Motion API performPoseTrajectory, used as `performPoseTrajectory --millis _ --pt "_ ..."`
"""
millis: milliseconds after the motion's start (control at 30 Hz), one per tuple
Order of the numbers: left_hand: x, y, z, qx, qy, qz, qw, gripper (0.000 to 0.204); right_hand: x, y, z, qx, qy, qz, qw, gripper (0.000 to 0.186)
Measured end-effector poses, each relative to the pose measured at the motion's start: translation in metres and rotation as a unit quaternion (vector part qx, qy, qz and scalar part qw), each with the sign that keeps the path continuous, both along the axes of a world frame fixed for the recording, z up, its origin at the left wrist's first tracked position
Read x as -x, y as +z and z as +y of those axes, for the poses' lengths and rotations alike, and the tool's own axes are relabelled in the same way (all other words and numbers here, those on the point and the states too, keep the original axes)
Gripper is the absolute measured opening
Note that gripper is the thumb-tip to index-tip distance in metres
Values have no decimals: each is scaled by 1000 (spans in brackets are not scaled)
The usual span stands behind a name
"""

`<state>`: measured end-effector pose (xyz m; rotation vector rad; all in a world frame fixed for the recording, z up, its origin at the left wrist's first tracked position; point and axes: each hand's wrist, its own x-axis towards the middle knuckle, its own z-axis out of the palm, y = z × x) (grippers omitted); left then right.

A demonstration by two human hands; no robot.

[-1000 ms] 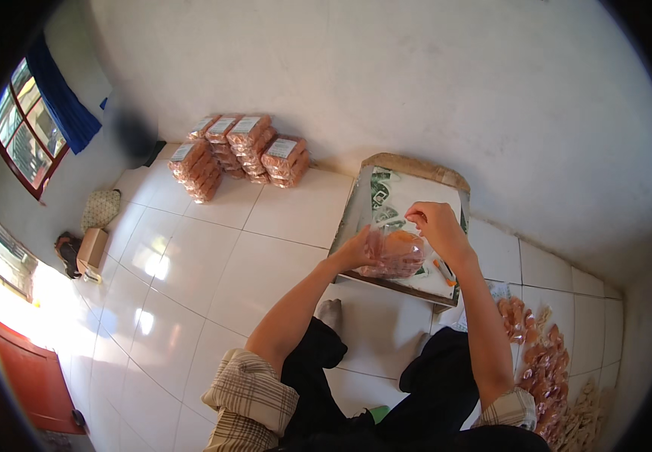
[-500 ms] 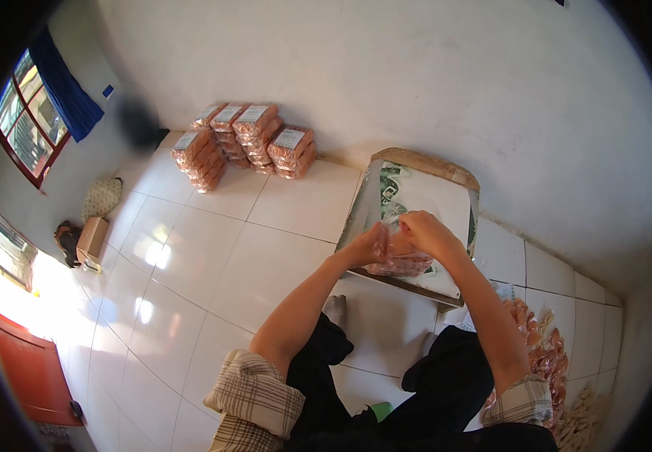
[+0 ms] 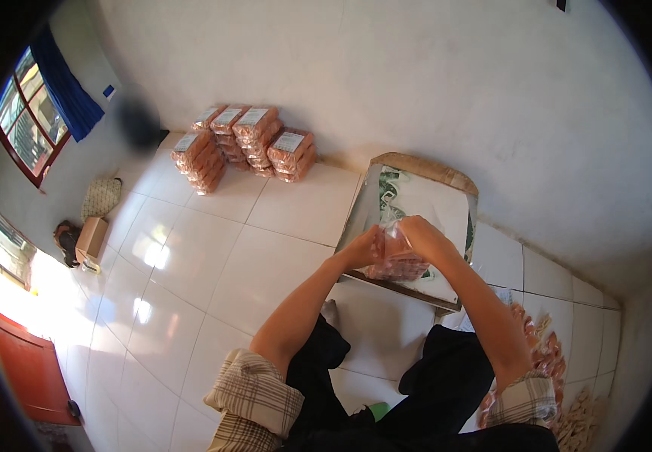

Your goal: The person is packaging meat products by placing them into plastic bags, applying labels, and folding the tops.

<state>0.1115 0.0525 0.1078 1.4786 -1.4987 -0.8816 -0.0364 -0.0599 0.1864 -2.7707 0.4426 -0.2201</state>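
Observation:
A clear plastic bag (image 3: 399,265) packed with orange-pink pieces stands near the front edge of a low table (image 3: 446,197). My left hand (image 3: 364,247) grips the bag's upper left edge, fingers closed on the plastic. At the upper right of the opening, my right hand (image 3: 423,235) is closed on the bag's film. Between the two hands the top of the bag stretches upward. My fingertips are partly hidden by the backs of my hands and the shiny film.
Stacked filled packs (image 3: 254,135) with white labels stand on the tiled floor (image 3: 224,252) against the wall. Several smaller orange bags (image 3: 548,350) lie beside my right arm, near a pale heap (image 3: 578,422). A cardboard box (image 3: 91,238) sits at the far left.
My right hand has shifted slightly right and down along the bag's top. The bag has turned a little and its front stands more upright. My left hand stays almost in place.

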Motion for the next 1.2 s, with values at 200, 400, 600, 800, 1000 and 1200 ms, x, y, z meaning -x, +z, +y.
performPoseTrajectory --millis 200,400,600,800,1000,1200 --pt "6 -8 1 46 44 -14 998 54 9 37 2 -126 -84 11 988 19" --pt "8 -26 14 96 108 -76 987 52 35 52 5 -283 -222 -369 857 16" --pt "29 -16 17 112 125 -66 984 86 100 -45 0 -202 -199 -302 910 44" --pt "27 2 27 152 83 -131 976 78 79 -45 32 -67 -105 -278 952 63" --pt "39 20 33 204 80 -260 940 75 81 -41 34 -44 -102 -288 951 63" --pt "33 30 29 302 31 -374 876 67 80 -33 45 -35 -78 -263 961 67"
